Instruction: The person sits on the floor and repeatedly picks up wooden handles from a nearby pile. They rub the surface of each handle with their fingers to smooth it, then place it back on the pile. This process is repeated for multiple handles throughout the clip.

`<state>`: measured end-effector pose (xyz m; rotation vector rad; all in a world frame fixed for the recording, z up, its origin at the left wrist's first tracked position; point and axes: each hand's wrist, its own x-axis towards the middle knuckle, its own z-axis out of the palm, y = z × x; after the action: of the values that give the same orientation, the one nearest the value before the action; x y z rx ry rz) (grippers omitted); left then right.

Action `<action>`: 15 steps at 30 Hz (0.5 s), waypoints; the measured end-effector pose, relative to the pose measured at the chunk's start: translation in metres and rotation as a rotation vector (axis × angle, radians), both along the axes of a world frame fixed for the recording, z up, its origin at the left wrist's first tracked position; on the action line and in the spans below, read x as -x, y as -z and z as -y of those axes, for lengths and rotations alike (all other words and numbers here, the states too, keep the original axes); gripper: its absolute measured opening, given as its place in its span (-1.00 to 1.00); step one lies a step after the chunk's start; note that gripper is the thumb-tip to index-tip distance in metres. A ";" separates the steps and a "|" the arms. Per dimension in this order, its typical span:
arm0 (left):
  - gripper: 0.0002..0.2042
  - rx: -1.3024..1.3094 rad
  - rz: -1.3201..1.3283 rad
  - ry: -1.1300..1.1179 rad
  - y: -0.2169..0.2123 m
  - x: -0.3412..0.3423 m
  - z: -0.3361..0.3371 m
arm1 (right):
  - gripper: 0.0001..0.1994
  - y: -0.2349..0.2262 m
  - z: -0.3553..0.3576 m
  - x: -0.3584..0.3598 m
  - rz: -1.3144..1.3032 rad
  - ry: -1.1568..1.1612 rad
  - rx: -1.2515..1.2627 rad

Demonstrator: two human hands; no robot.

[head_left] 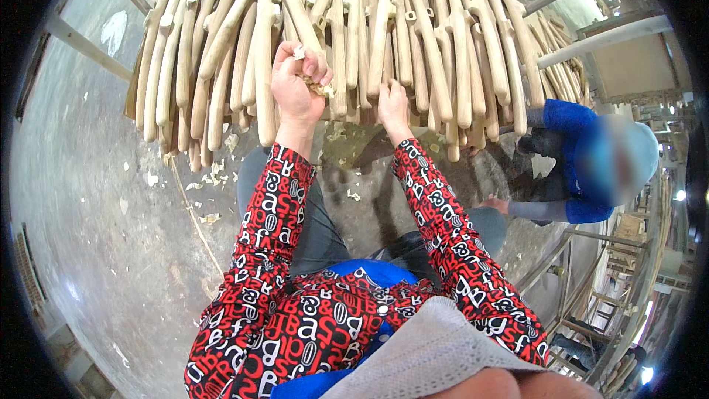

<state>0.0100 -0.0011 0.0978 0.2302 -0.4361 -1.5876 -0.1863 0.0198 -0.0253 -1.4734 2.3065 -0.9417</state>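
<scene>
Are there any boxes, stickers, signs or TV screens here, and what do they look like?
No boxes, stickers, signs or screens show clearly.
Only lettering: the red sleeves, patterned with black and white letters.
The left hand holds pale scraps and the right hand touches the pale wooden sticks.

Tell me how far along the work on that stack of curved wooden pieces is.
Done: pale shavings already lie on the concrete floor below the stack of curved wooden pieces. In hand: the left hand pinches a pale scrap against one piece, while the right hand steadies the stack's lower ends. Left: which pieces are finished cannot be told.
</scene>
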 end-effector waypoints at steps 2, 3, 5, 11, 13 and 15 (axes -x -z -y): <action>-0.95 0.021 0.035 0.026 0.012 -0.028 -0.001 | -0.32 -0.014 0.007 -0.055 0.092 -0.088 -0.086; -0.95 0.046 0.018 0.084 0.013 -0.027 -0.001 | -0.20 -0.020 0.013 -0.056 0.068 -0.132 -0.250; -0.94 -0.025 0.011 0.120 0.003 -0.002 0.001 | -0.27 -0.018 0.031 -0.028 0.051 -0.026 -0.200; -0.82 -0.128 0.215 0.034 0.008 -0.008 0.010 | -0.90 -0.070 0.027 0.039 1.250 -0.014 -0.007; -0.83 -0.110 0.216 0.058 0.011 -0.009 0.012 | -0.90 -0.099 0.023 0.056 1.511 -0.123 0.008; -0.84 -0.098 0.234 0.047 0.015 -0.016 0.012 | -0.82 -0.115 0.019 0.051 1.301 -0.129 0.043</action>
<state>0.0260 -0.0131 0.0832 0.4864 -0.5479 -1.6364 -0.2369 0.0004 0.0898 -0.5956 1.2042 -1.3298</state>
